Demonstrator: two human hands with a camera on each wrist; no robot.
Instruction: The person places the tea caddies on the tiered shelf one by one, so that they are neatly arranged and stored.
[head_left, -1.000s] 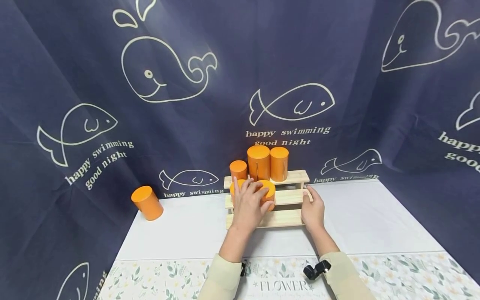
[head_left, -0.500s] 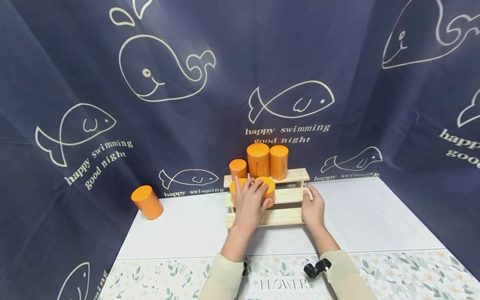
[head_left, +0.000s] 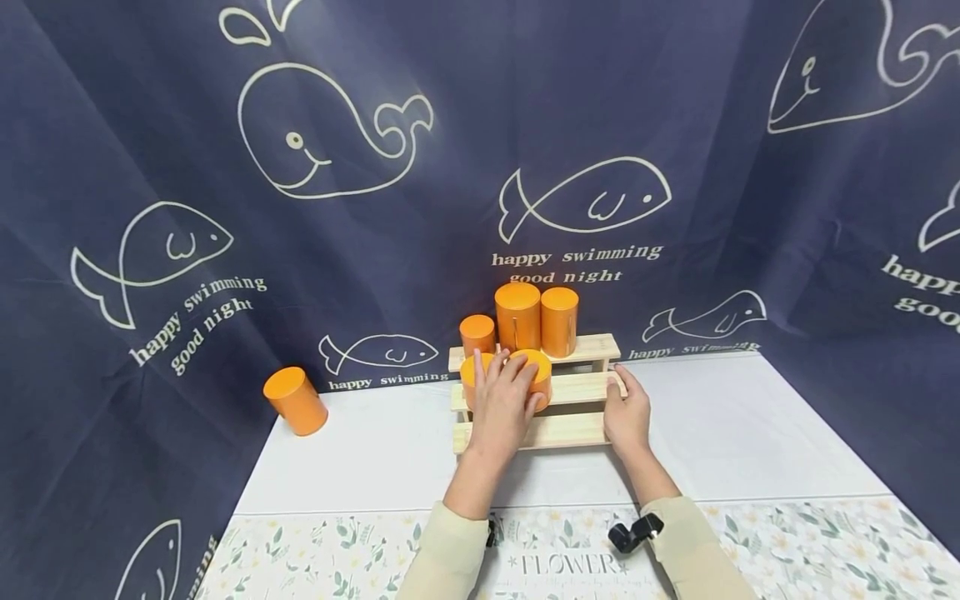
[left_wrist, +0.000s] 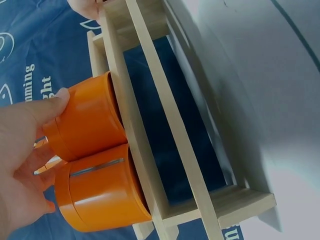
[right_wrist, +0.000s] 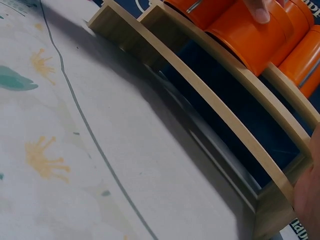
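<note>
A stepped wooden rack (head_left: 570,429) stands against the backdrop with orange cylindrical canisters on it. My left hand (head_left: 498,408) reaches over two canisters on the middle step. Its thumb presses the side of the right canister (left_wrist: 95,117) near the lid, with other fingers behind, partly hidden. Touching that one is the left canister (left_wrist: 107,192), which has a slot in its side. At the rack's right end, my right hand (head_left: 628,412) grips the wood; only part of it shows in the right wrist view. The lowest step bears no canister.
On the top step stand a small canister (head_left: 477,333), a large canister (head_left: 517,321) and a medium canister (head_left: 559,325). Another orange canister (head_left: 296,402) stands alone at the far left of the white table (head_left: 360,467). A dark blue curtain (head_left: 420,267) hangs behind.
Both hands, the canisters and the rack keep their places. Only the head view has shifted slightly, so the scene sits a little higher.
</note>
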